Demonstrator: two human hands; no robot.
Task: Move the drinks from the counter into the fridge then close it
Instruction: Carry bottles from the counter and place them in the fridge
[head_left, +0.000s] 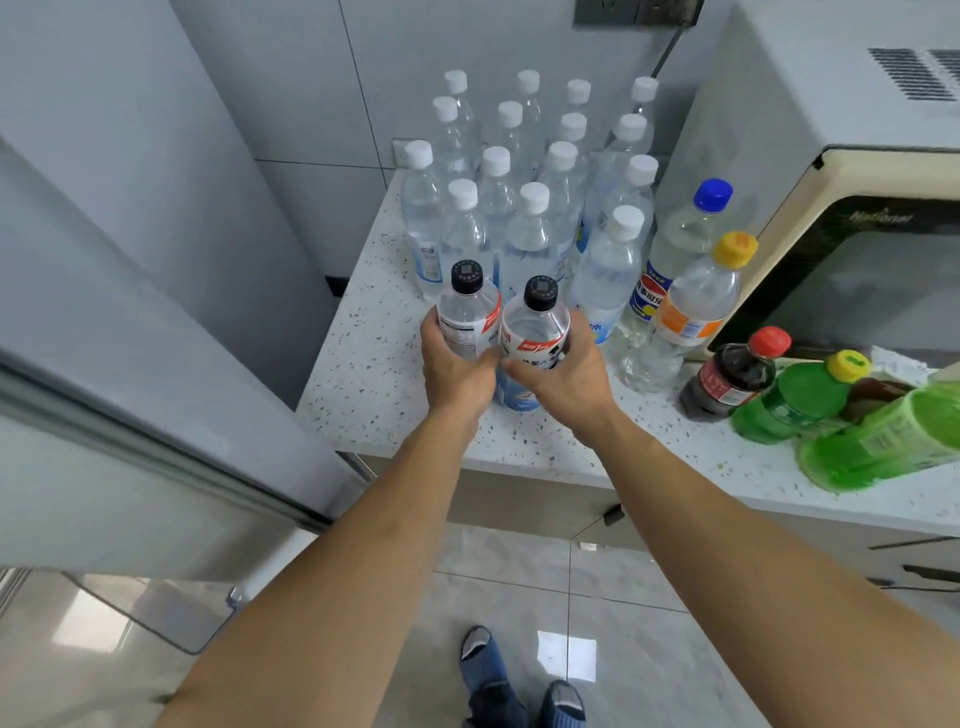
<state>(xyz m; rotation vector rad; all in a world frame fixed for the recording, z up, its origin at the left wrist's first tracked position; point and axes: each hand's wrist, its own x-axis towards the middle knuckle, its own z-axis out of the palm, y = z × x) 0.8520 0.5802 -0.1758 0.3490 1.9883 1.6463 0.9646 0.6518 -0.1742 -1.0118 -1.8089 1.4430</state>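
My left hand (457, 364) grips one black-capped bottle (467, 312), my right hand (563, 371) its twin (535, 332); both upright, fridge door (130, 364) waiting on my left.

Both hands out over the speckled counter (395, 374), each wrapped round a black-capped clear bottle: left hand (454, 369) on the left black-cap bottle (467, 317), right hand (563, 376) on the right black-cap bottle (535, 327). The two bottles touch side by side. Behind them, a tight cluster of white-capped water bottles (524, 208). To the right: blue-cap bottle (675, 244), yellow-cap bottle with orange label (696, 306), red-cap cola bottle (732, 379), green bottles (800, 400), one lying down. Cream microwave (841, 249) at far right. Fridge door (130, 395) at left
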